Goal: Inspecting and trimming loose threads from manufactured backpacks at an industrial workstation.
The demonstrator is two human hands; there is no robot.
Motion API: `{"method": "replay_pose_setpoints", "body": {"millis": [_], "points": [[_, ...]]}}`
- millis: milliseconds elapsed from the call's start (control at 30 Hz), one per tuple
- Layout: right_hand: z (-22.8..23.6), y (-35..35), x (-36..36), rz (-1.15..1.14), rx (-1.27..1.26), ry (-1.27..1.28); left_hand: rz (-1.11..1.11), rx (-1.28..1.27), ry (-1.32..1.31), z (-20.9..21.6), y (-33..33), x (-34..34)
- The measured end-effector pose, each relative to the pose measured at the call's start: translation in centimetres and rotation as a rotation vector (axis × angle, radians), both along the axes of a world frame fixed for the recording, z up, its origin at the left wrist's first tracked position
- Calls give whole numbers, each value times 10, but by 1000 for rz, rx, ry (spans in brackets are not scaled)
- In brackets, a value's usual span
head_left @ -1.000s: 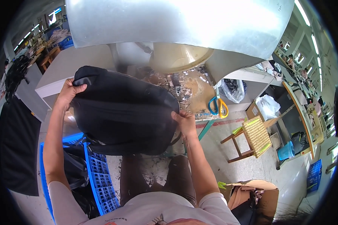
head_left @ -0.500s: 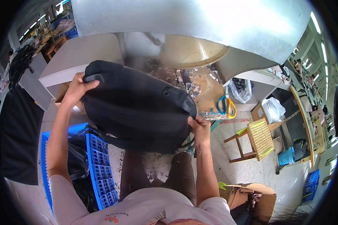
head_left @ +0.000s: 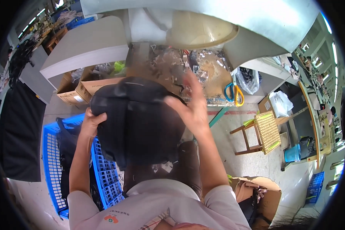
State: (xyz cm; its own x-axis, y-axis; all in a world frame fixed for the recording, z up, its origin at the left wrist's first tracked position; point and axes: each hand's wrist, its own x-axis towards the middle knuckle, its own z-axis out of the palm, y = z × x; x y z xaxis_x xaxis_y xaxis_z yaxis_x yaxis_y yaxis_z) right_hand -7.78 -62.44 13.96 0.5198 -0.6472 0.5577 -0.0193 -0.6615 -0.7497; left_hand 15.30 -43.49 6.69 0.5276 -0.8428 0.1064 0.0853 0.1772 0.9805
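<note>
A black fabric bag, soft-sided and with a broad band running down its front, hangs above my lap. My left hand pinches its left edge, thumb on the near face and fingers curled behind. My right hand is raised beside the bag's upper right, smeared by motion; its thumb and fingers are spread, with nothing seen in them. Whether it touches the bag there I cannot tell. To the left below, a blue plastic crate contains black bags and straps.
Scraps litter a worn board ahead, where scissors with blue and orange handles rest at the right corner. Metal machine housing overhangs it. Cardboard boxes stand left of the board, a woven stool right, an open carton low right.
The bag has gone from stretched wide between both hands to a more compact, upright shape. My left hand has come lower; my right hand has let go and swung up and inward.
</note>
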Motion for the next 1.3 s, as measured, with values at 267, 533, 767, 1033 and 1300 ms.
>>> {"method": "replay_pose_setpoints", "body": {"millis": [267, 533, 767, 1033, 1300], "points": [[-102, 3, -24, 164, 718, -80, 191, -62, 371, -12, -36, 3], [-94, -26, -31, 115, 682, -170, 166, 110, 407, -3, -77, -4], [-100, -31, -47, 106, 812, -36, 101, 141, 400, 3, -80, -5], [-123, 17, -4, 625, 1140, -4, -241, -825, 66, 62, 3, -42], [-171, 85, 93, 991, 1264, 279, 557, -501, -752, 85, 22, -23]]}}
